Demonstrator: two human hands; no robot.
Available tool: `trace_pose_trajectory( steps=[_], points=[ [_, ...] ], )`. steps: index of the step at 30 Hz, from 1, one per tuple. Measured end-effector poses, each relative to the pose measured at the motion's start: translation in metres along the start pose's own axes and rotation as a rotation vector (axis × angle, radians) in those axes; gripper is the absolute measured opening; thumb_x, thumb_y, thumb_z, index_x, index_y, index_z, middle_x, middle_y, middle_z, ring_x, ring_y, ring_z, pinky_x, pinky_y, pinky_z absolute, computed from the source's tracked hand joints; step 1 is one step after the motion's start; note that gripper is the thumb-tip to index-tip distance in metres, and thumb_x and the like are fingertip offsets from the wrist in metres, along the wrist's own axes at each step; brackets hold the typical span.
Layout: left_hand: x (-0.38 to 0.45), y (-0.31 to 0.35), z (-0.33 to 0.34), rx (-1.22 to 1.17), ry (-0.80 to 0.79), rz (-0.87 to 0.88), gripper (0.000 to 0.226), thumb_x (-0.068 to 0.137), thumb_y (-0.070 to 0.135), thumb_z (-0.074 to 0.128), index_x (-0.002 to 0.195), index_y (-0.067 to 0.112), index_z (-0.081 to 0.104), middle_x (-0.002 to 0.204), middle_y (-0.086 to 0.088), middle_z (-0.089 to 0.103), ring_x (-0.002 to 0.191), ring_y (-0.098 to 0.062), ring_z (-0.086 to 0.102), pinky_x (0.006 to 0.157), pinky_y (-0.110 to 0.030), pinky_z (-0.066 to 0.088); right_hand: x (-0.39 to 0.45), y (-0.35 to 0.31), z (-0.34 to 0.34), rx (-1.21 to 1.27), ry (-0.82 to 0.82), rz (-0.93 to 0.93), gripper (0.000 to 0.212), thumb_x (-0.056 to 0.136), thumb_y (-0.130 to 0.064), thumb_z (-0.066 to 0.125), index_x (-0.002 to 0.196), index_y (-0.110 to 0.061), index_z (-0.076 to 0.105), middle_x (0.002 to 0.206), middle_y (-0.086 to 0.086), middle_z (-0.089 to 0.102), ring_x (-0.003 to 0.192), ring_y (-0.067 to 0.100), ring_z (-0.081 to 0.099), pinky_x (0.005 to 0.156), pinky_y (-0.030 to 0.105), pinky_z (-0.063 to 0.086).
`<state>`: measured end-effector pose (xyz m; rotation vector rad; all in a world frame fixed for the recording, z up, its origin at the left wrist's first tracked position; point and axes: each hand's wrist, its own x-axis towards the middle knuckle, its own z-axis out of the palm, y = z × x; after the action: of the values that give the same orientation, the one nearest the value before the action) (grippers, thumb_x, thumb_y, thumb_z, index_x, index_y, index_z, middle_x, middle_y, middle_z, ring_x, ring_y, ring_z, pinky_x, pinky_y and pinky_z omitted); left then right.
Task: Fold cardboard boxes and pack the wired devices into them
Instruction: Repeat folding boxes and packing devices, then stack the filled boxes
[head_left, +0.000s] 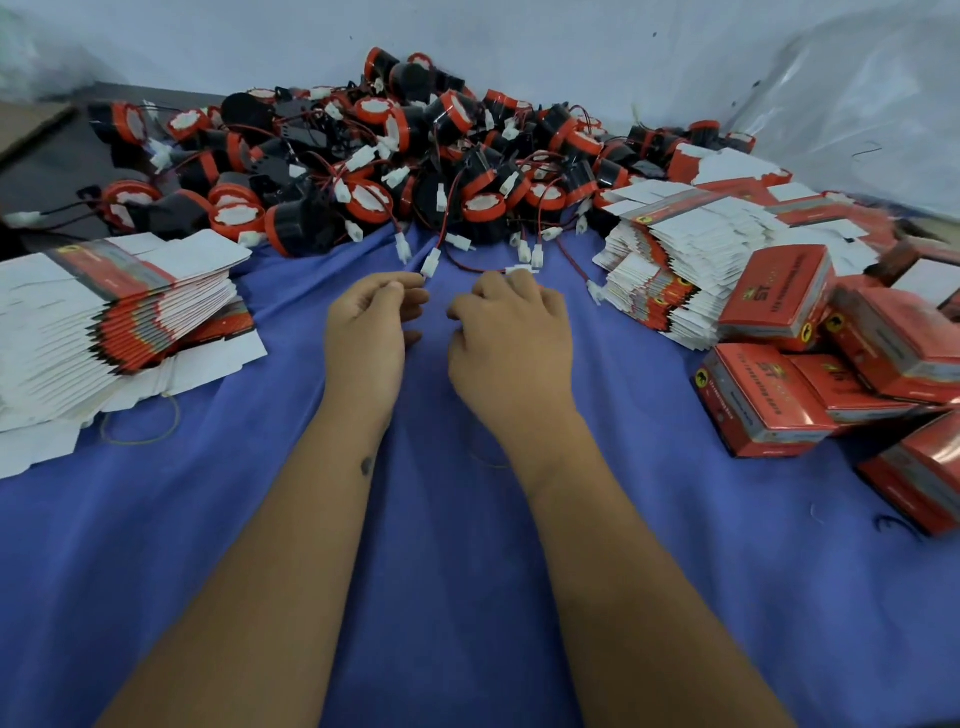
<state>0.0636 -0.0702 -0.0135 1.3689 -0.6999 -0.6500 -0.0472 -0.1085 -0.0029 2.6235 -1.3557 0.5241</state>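
Folded boxes (774, 299) read "ST" (smaller print blurred); both hands (366, 325) hover empty.

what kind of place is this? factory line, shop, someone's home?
Probably a small hand-packing bench, not an automated line: a heap of identical wired devices, stacks of flat unfolded cartons and finished red boxes, all on a blue cloth. Could be home piecework; can't tell.

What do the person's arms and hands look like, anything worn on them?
Both forearms are bare, with no sleeves in view. The left hand and right hand wear no gloves, and no rings, watch or bands show. The left forearm carries one small dark mark on its inner side, near the wrist.
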Motion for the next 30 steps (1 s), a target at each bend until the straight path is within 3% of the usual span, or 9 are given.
trace_pose_trajectory(
  steps=[4,9,13,18,21,23,25,27,30],
  points=[
    [0.003,-0.005,0.0,0.053,0.002,-0.004,0.03,0.102,0.013,0.045,0.088,0.026,0.069,0.092,0.005,0.071,0.083,-0.002,0.066,0.067,-0.014,0.051,-0.003,0.036,-0.01,-0.108,0.006,0.33,0.002,0.081,-0.016,0.052,0.079,-0.016,0.052,0.105,0.005,0.054,0.11,0.029,0.042,0.098,0.044,0.029],
    [0.001,-0.008,0.002,0.16,-0.053,0.045,0.029,0.1,0.013,0.047,0.088,0.028,0.068,0.091,0.008,0.07,0.083,-0.001,0.065,0.073,-0.017,0.05,-0.012,0.064,-0.017,-0.154,0.036,0.632,0.022,0.08,-0.011,0.058,0.099,-0.018,0.069,0.104,0.004,0.053,0.117,0.032,0.037,0.103,0.048,0.023],
    [-0.002,-0.006,0.002,0.231,-0.013,0.148,0.026,0.102,0.011,0.045,0.1,0.026,0.066,0.093,0.014,0.067,0.079,-0.013,0.063,0.071,-0.031,0.056,-0.008,0.036,-0.008,-0.105,0.171,0.392,0.024,0.086,-0.016,0.05,0.102,-0.017,0.067,0.117,0.005,0.054,0.125,0.032,0.035,0.105,0.046,0.01],
    [-0.002,0.009,-0.021,0.54,0.029,0.422,0.028,0.097,0.004,0.048,0.104,0.02,0.07,0.111,0.002,0.069,0.093,-0.01,0.06,0.087,-0.031,0.052,-0.004,-0.012,0.007,0.026,0.068,-0.097,0.026,0.096,-0.025,0.044,0.111,-0.02,0.065,0.117,0.003,0.055,0.122,0.028,0.039,0.101,0.042,0.014],
    [0.012,0.022,-0.05,1.003,0.25,0.464,0.031,0.087,0.005,0.056,0.108,0.019,0.073,0.143,-0.011,0.053,0.142,-0.034,0.033,0.122,-0.053,0.013,-0.004,-0.02,0.016,0.056,-0.054,-0.262,0.028,0.098,-0.024,0.039,0.115,-0.023,0.061,0.114,0.0,0.054,0.114,0.023,0.039,0.096,0.035,0.016],
    [0.019,0.027,-0.071,1.22,0.392,0.309,0.044,0.083,0.011,0.061,0.125,0.024,0.063,0.161,-0.021,0.02,0.151,-0.04,-0.002,0.118,-0.054,-0.012,-0.004,-0.018,0.018,0.126,-0.096,-0.265,0.026,0.099,-0.023,0.04,0.116,-0.022,0.06,0.113,0.0,0.055,0.11,0.023,0.041,0.097,0.034,0.02],
    [0.024,0.028,-0.09,1.346,0.414,0.107,0.057,0.084,0.018,0.061,0.139,0.022,0.049,0.161,-0.03,0.007,0.149,-0.044,-0.012,0.117,-0.06,-0.013,-0.004,-0.016,0.018,0.204,-0.1,-0.223,0.026,0.098,-0.022,0.043,0.117,-0.022,0.061,0.113,0.0,0.056,0.109,0.023,0.043,0.097,0.033,0.022],
    [0.028,0.025,-0.102,1.426,0.372,-0.029,0.056,0.09,0.026,0.057,0.143,0.018,0.041,0.158,-0.03,0.02,0.15,-0.044,-0.001,0.117,-0.063,-0.01,-0.003,-0.016,0.019,0.256,-0.11,-0.198,0.025,0.098,-0.021,0.046,0.117,-0.022,0.062,0.115,0.0,0.056,0.109,0.023,0.045,0.096,0.031,0.022],
    [0.029,0.015,-0.107,1.43,0.39,0.034,0.045,0.091,0.02,0.057,0.135,0.013,0.052,0.138,-0.023,0.045,0.135,-0.042,0.032,0.12,-0.061,-0.004,-0.003,-0.015,0.019,0.283,-0.123,-0.191,0.026,0.098,-0.019,0.046,0.118,-0.021,0.062,0.116,-0.001,0.056,0.109,0.022,0.044,0.097,0.03,0.023]
  ],
)
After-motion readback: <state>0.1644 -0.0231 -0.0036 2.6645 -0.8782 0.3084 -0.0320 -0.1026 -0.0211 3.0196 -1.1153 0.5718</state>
